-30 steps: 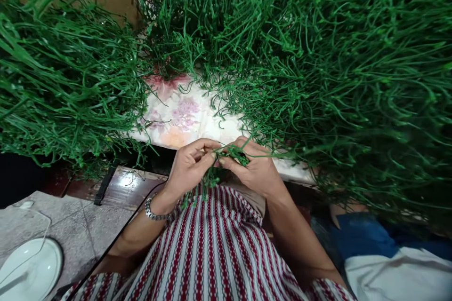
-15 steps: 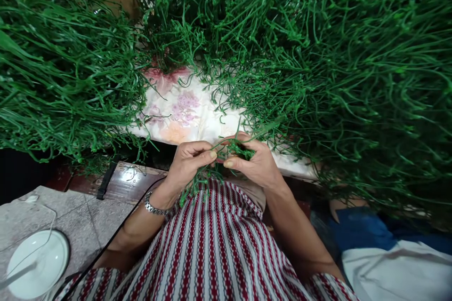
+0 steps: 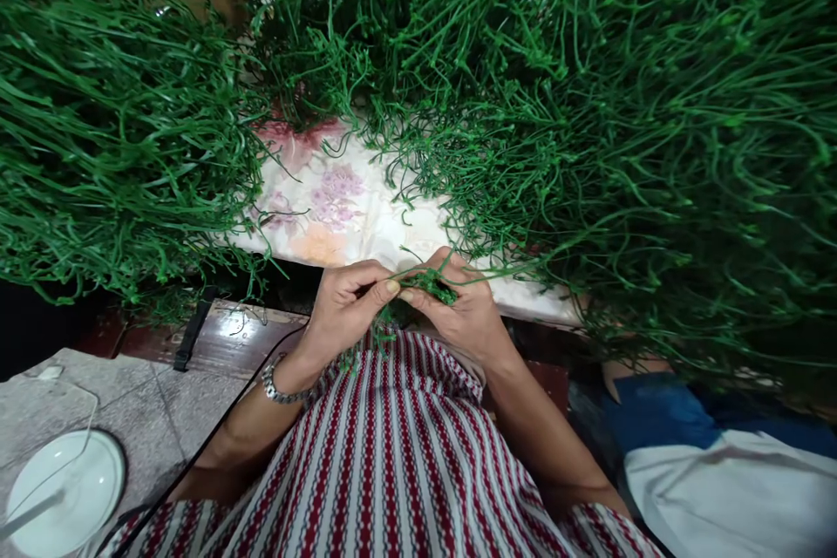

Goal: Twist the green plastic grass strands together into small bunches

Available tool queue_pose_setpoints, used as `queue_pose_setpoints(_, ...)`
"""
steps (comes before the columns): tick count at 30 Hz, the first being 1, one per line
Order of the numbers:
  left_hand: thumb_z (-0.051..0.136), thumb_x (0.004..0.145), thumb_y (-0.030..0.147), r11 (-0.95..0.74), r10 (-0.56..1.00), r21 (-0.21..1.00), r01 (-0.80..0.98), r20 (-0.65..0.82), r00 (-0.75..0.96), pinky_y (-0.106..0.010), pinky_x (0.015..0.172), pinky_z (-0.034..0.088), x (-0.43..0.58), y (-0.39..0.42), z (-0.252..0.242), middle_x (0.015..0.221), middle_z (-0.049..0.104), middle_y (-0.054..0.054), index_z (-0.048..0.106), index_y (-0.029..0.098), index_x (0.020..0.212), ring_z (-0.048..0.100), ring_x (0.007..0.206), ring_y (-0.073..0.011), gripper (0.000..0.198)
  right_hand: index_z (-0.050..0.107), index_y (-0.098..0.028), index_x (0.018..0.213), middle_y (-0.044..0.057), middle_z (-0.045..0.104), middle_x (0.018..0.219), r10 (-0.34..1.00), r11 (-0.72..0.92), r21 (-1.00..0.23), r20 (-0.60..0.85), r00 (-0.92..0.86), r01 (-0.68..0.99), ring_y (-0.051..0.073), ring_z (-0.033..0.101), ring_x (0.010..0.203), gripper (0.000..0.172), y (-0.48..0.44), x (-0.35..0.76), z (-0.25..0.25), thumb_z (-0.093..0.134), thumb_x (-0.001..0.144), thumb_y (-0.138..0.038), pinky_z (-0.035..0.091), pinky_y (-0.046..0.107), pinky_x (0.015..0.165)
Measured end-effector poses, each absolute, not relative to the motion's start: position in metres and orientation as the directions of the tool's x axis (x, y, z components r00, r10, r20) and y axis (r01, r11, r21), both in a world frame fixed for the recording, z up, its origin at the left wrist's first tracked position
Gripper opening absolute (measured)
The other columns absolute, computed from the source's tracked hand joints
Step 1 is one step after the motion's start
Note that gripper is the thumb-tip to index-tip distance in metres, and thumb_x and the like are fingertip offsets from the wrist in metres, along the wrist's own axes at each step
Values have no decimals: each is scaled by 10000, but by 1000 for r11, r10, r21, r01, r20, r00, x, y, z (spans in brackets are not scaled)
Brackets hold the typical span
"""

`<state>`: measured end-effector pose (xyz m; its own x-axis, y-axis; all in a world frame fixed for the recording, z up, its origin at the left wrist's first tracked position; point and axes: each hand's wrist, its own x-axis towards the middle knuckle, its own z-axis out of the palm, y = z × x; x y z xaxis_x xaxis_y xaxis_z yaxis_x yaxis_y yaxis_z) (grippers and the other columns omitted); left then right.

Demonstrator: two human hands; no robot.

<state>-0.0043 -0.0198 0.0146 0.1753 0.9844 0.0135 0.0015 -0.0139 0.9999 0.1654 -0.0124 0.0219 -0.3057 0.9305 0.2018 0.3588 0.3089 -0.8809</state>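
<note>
Both my hands meet close to my body at the near edge of a table with a flowered cloth. My left hand, with a metal bracelet on its wrist, pinches thin green stems between thumb and fingers. My right hand is curled round the same small bunch of green stems, which trail down over my striped garment. A long stem runs from the bunch to the right into a big heap of green stems.
Another heap of long green stems covers the table's left side. A white plate lies on the grey floor at lower left. Blue and white cloth lies at lower right. A dark cable runs past my left arm.
My hands have stayed together on the small bunch, with the fingers shifting slightly. The view has drifted a little upward and to the left.
</note>
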Motion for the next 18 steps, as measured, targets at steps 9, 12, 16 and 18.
queue_pose_setpoints(9,552,810,183,-315,925,933,175,261,275,-255,662,440,-9,-16,22,778,618,-51,622,160,853,567,733,-141,85,584,-160,679,-20,435,625,877,312,-899,149,-456,308,100,456,617,134,-11,165,27,597,791,-233,360,230,581)
queue_pose_setpoints(12,552,807,194,-301,926,940,158,249,283,-241,608,423,-8,-18,21,729,580,-36,584,160,767,535,686,-131,61,560,-162,765,-23,487,666,904,199,-949,82,-421,243,91,474,625,89,-14,162,23,587,793,-241,380,215,591)
queue_pose_setpoints(16,571,796,210,-209,962,971,114,183,203,-225,573,395,-4,-24,16,698,519,-10,546,166,727,493,641,-114,86,558,-166,945,-7,573,775,925,142,-970,58,-375,199,96,525,676,177,-20,158,17,597,794,-249,413,210,629)
queue_pose_setpoints(18,566,799,209,-186,975,978,97,172,138,-218,564,382,-2,-28,12,688,497,1,530,170,723,477,626,-108,93,584,-165,913,1,581,764,919,169,-967,85,-385,190,100,535,673,130,-21,158,16,573,814,-248,417,215,630)
